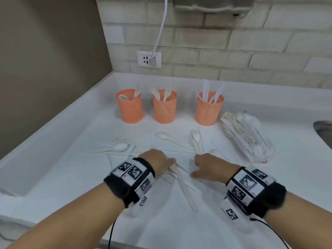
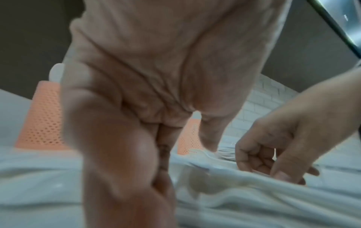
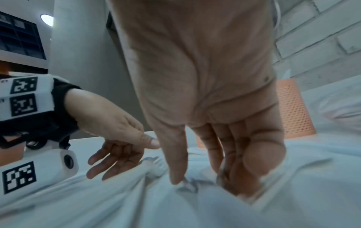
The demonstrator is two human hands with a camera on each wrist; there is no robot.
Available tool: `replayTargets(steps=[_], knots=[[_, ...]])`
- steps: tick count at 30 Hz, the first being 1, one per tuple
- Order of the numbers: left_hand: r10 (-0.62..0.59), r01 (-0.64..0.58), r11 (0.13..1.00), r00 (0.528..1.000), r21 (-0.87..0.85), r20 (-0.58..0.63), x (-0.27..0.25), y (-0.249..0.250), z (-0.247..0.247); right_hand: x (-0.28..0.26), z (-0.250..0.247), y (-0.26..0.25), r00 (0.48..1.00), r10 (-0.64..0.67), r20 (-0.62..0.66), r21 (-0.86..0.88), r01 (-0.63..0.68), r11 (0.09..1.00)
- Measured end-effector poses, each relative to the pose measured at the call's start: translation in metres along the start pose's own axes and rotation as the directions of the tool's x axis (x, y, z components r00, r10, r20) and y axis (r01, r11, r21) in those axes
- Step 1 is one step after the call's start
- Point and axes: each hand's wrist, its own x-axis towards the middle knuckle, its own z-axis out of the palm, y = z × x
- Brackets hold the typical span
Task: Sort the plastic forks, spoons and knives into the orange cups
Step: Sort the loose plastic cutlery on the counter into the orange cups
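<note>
Three orange mesh cups stand in a row at the back: the left cup (image 1: 129, 108) holds spoons, the middle cup (image 1: 165, 107) forks, the right cup (image 1: 209, 110) knives. Loose white spoons (image 1: 162, 135), a fork (image 1: 117, 139) and knives (image 1: 186, 189) lie scattered on a white cloth (image 1: 179, 227). My left hand (image 1: 168, 163) is low over the cloth with straight fingers (image 3: 109, 163) touching a cream piece. My right hand (image 1: 206, 164) reaches down beside it, with fingers (image 3: 244, 174) curled and thumb on the cloth; I cannot see if it holds a piece.
A clear bag of more cutlery (image 1: 246, 137) lies right of the knife cup. A steel sink rim (image 1: 323, 130) shows at the right edge. The brick wall (image 1: 233, 42) with a socket (image 1: 148, 59) is behind, and the counter drops off at the left.
</note>
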Motion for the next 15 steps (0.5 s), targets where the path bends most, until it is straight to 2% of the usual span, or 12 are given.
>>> replayTargets(steps=[2, 4, 8, 12, 15], knots=[[-0.058, 0.058, 0.998, 0.997, 0.010, -0.051, 0.007, 0.004, 0.001, 0.005, -0.001, 0.000, 1.000, -0.010, -0.027, 0.004, 0.010, 1.000], [-0.054, 0.055, 0.998, 0.995, 0.011, -0.084, 0.014, 0.008, 0.006, 0.009, -0.001, 0.000, 0.999, -0.004, -0.045, 0.032, 0.006, 0.999], [0.018, -0.015, 0.999, 0.997, 0.039, -0.081, 0.019, 0.013, 0.013, 0.009, -0.003, -0.002, 1.000, -0.006, 0.006, 0.132, 0.005, 0.991], [-0.015, 0.013, 0.999, 0.998, -0.031, -0.069, 0.017, 0.019, 0.010, 0.007, -0.008, -0.004, 0.997, 0.016, 0.070, 0.151, -0.026, 0.988], [-0.012, 0.014, 1.000, 0.997, 0.023, -0.073, 0.014, 0.020, 0.007, 0.006, -0.014, -0.003, 1.000, 0.021, 0.004, 0.165, -0.022, 0.986]])
